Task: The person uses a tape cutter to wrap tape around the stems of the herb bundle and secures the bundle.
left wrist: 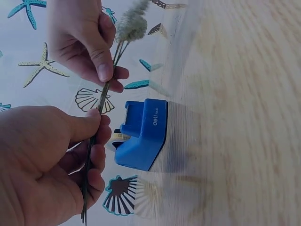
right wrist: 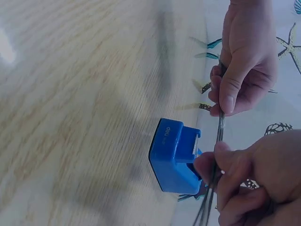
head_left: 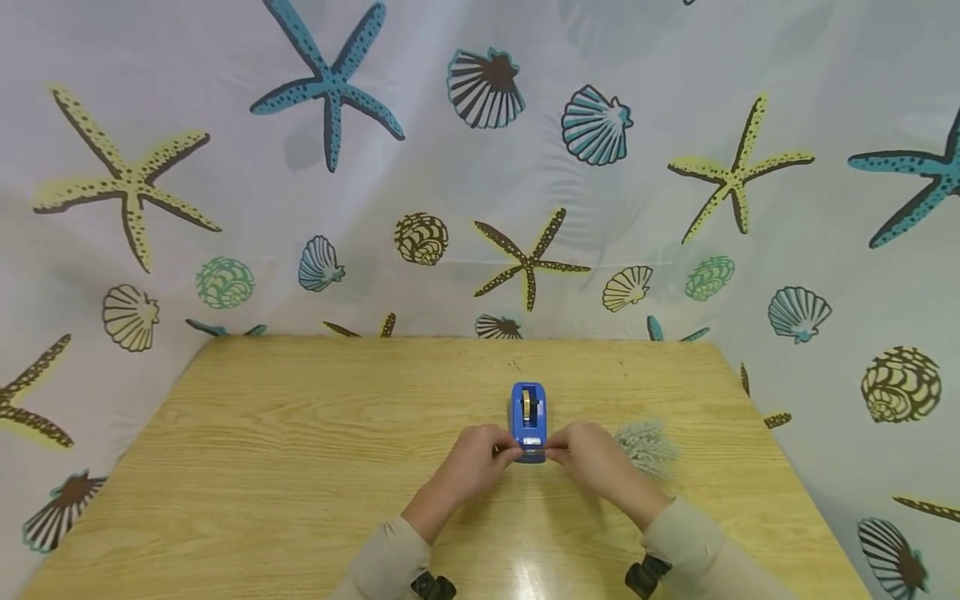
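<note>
Both hands pinch a thin bunch of dried flowers, held level across the front of a blue tape dispenser (head_left: 533, 432). My left hand (head_left: 474, 458) grips the lower stems (left wrist: 89, 155), which run along its curled fingers. My right hand (head_left: 588, 454) pinches them nearer the pale fluffy heads (head_left: 648, 448), which stick out past it to the right. Between the two sets of fingertips a short stretch of stems looks glossy in the right wrist view. The dispenser stands upright on the table, its tape roll (head_left: 527, 404) seated inside and its toothed cutter edge facing the hands.
The wooden table (head_left: 315, 442) extends to both sides of the hands. A pale cloth (head_left: 645, 200) printed with starfish and shells hangs behind it and along its sides. Dark straps with small devices (head_left: 433, 586) sit on both wrists.
</note>
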Demonstrator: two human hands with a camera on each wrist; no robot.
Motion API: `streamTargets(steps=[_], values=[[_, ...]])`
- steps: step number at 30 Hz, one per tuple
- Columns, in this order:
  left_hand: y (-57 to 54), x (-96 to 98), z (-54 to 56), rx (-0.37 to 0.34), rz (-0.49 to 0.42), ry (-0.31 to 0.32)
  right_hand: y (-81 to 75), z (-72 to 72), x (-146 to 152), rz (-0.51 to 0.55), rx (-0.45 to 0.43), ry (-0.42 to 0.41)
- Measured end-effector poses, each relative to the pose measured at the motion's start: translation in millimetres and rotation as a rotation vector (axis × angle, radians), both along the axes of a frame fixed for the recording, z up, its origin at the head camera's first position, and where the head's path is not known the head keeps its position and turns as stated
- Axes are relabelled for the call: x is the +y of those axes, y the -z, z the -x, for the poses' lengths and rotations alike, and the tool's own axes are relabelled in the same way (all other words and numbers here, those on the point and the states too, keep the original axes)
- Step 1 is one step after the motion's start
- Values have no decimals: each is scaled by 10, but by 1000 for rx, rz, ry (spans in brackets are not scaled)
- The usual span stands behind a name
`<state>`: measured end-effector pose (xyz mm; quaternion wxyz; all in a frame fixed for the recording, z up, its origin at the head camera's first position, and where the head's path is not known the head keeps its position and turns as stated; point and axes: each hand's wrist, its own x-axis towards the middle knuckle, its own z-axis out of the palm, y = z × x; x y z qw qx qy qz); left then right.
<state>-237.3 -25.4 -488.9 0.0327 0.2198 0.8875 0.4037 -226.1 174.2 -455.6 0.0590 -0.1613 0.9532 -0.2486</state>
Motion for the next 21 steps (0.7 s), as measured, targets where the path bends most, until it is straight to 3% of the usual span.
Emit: streamTargets(steps=[6,15,21], values=[[-10,7,-9,2,18,-26,-13,-23,10,-141,59,-15],[-8,-39,-47,-2,33,2,-12,-63,32,-109,68,-37],[21,-72,-58,4,83,24,67,-116,21,-107,73,-80]])
